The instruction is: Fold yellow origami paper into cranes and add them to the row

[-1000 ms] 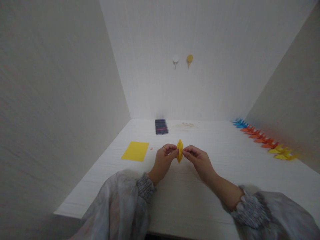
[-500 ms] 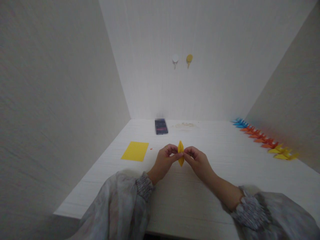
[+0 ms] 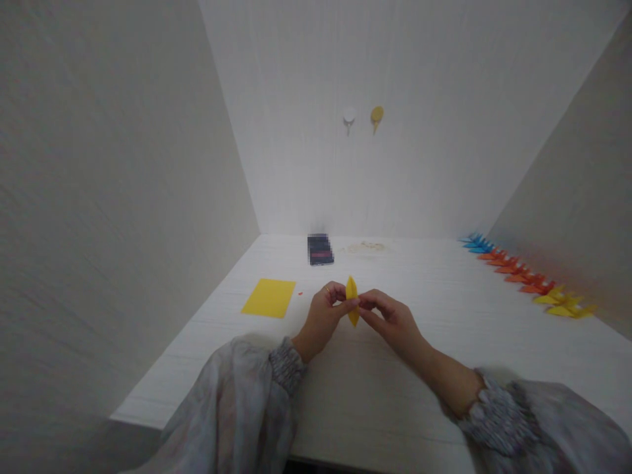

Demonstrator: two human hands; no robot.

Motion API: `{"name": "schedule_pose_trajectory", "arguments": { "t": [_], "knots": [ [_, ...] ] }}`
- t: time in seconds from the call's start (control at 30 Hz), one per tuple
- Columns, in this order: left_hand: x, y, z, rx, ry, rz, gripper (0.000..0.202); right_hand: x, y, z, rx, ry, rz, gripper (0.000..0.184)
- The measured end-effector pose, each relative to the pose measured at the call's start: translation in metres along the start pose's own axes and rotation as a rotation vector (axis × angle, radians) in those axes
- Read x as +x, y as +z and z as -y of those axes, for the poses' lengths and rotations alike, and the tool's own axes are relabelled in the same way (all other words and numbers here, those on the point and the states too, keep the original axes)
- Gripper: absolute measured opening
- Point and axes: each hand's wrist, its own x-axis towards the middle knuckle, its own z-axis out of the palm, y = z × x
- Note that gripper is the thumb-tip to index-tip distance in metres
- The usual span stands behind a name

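A small folded yellow paper piece (image 3: 351,299), narrow and pointed at top and bottom, is held upright above the white table (image 3: 444,368). My left hand (image 3: 324,316) pinches its left side, a ring on one finger. My right hand (image 3: 390,317) pinches its right side, fingers pressed together on the fold. Both hands sit close together over the middle of the table.
A flat yellow paper sheet (image 3: 269,297) lies at the left. A dark small object (image 3: 320,249) lies near the back wall. A row of folded paper figures, blue (image 3: 476,243), orange (image 3: 516,273) and yellow (image 3: 565,303), runs along the right wall. Two round hooks (image 3: 363,117) hang on the back wall.
The folded paper has narrowed and shifted slightly left between my fingers. My right hand's fingers have closed in over the fold.
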Motion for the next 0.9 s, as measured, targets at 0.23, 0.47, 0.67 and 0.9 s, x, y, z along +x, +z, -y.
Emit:
{"name": "schedule_pose_trajectory", "arguments": {
  "t": [0.23, 0.47, 0.67, 0.9],
  "knots": [
    [-0.0024, 0.0022, -0.0030, -0.111, -0.081, 0.070, 0.025, 0.0005, 0.0022, -0.0076, 0.121, 0.233, -0.073, 0.013],
    [-0.0028, 0.0038, -0.0045, -0.135, -0.060, 0.031, 0.029, 0.0042, -0.0004, -0.0067, 0.407, 0.322, -0.141, 0.016],
    [-0.0033, 0.0024, -0.0057, 0.013, 0.041, 0.037, 0.017, 0.0034, -0.0003, -0.0037, 0.485, 0.305, -0.098, 0.014],
    [-0.0013, -0.0019, -0.0020, 0.090, 0.098, 0.113, 0.012, 0.0029, -0.0001, -0.0083, 0.578, 0.294, 0.000, 0.011]
  ]
}}
